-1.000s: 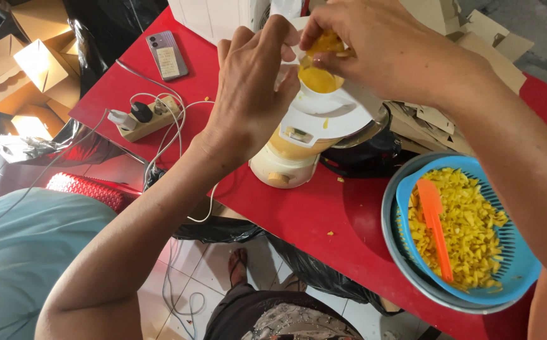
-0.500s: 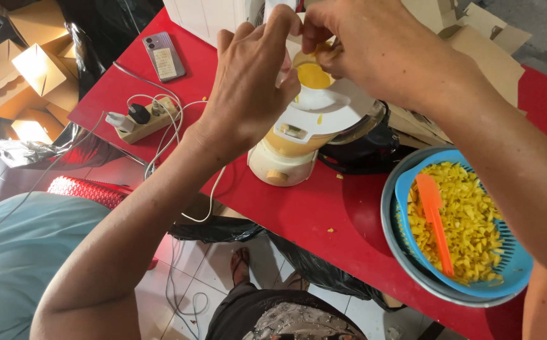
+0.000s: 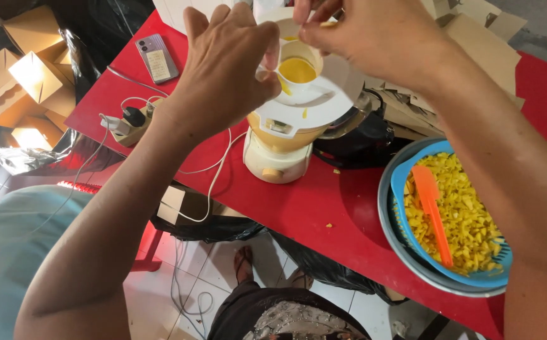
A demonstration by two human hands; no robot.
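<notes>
A white and cream blender (image 3: 284, 141) stands on the red table (image 3: 324, 214). Its white lid has a round feed opening (image 3: 297, 69) filled with yellow pulp. My left hand (image 3: 223, 69) cups the left side of that opening, thumb against its rim. My right hand (image 3: 374, 38) hovers just above the opening with fingers pinched on a small bit of yellow food (image 3: 327, 24). To the right, a blue colander (image 3: 499, 272) holds chopped yellow pieces (image 3: 468, 220) and an orange spatula (image 3: 433, 211), all inside a grey bowl (image 3: 406, 252).
A phone (image 3: 157, 58) and a power strip (image 3: 129, 123) with white cables lie at the table's left. A black appliance (image 3: 361, 141) sits behind the blender. Cardboard boxes (image 3: 22, 75) are stacked at far left and top right. Feet (image 3: 245, 261) show on the tiled floor.
The large yellow piece in my right hand's fingers over the opening has shrunk to a small bit. Both hands stay at the blender's top, now seen closer.
</notes>
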